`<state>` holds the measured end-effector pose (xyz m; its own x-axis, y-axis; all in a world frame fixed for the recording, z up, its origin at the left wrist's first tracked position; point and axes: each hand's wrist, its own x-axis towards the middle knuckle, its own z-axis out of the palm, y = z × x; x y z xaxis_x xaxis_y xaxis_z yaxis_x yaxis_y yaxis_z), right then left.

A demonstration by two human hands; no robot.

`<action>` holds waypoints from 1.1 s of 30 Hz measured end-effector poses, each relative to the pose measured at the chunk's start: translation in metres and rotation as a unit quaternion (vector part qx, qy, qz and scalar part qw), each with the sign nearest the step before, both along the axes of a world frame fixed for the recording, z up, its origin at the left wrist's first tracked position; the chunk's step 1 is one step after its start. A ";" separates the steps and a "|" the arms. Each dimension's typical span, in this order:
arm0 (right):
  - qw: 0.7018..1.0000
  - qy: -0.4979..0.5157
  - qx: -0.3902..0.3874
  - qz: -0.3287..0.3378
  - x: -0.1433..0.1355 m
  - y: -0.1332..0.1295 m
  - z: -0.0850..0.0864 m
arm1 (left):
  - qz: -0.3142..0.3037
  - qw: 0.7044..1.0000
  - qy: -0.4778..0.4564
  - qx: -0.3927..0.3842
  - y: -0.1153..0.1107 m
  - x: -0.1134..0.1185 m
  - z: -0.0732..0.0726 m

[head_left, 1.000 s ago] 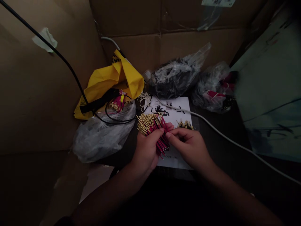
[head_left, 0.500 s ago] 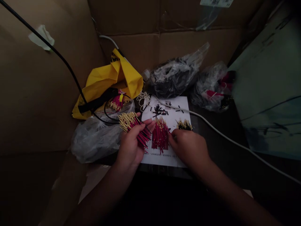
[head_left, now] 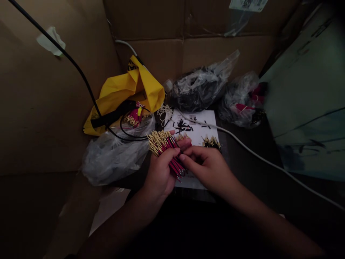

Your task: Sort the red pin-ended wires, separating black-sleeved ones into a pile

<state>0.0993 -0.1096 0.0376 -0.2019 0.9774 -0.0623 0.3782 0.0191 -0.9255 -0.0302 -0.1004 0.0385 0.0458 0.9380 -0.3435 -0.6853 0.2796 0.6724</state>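
My left hand (head_left: pixel 161 171) is closed around a bundle of thin red and black wires (head_left: pixel 174 158) with gold pin ends pointing up and left. At the right side of this bundle, my right hand (head_left: pixel 206 162) pinches thumb and forefinger together on what looks like one thin wire, mostly hidden by the fingers. Partly behind both hands, a pile of red wires (head_left: pixel 183 137) lies on a printed white sheet (head_left: pixel 198 135). Black wires with gold ends (head_left: pixel 211 142) lie on the sheet beyond my right hand. Short black tube pieces (head_left: pixel 182 126) are scattered near its top.
A yellow bag (head_left: pixel 115 88) stands at the back left, above a crumpled clear plastic bag (head_left: pixel 110 158). Plastic bags of black items (head_left: pixel 199 90) and red items (head_left: pixel 242 104) sit behind the sheet. A white cable (head_left: pixel 250 147) crosses the dark table. Cardboard (head_left: pixel 151 54) encloses the back.
My right hand has moved left from the red wire pile to the bundle. My left hand has brought the bundle rightward, partly covering the pile, and the hands now meet.
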 end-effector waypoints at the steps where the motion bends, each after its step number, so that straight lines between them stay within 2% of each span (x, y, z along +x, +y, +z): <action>1: 1.000 0.019 -0.015 -0.002 0.000 0.001 -0.001 | -0.005 1.000 -0.004 -0.001 -0.001 0.001 0.000; 7: 0.992 0.096 -0.067 -0.041 0.005 -0.001 0.000 | -0.021 1.000 -0.006 -0.003 -0.003 0.005 -0.001; 12: 0.990 0.111 -0.049 -0.071 0.006 -0.002 -0.002 | -0.030 0.999 -0.002 -0.019 -0.002 0.006 -0.005; 16: 0.997 0.040 -0.023 -0.066 0.005 -0.004 -0.008 | -0.019 0.998 -0.016 -0.052 0.001 0.008 -0.006; 21: 0.987 -0.085 0.107 -0.081 0.005 -0.006 -0.011 | 0.018 0.996 -0.021 -0.080 0.004 0.009 -0.002; 24: 0.979 -0.124 0.139 -0.081 0.007 -0.006 -0.011 | 0.030 0.995 -0.019 -0.088 0.006 0.011 -0.002; 28: 0.985 -0.118 0.107 -0.067 0.009 -0.004 -0.008 | 0.038 0.997 -0.036 -0.065 0.008 0.012 -0.002; 33: 0.998 -0.044 0.018 -0.033 0.014 -0.002 -0.008 | 0.034 0.997 -0.060 -0.031 0.011 0.013 0.000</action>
<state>0.1129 -0.1114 0.0293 -0.1323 0.9904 -0.0410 0.4591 0.0246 -0.8880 -0.0168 -0.0895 0.0384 0.0279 0.9177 -0.3963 -0.7786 0.2686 0.5671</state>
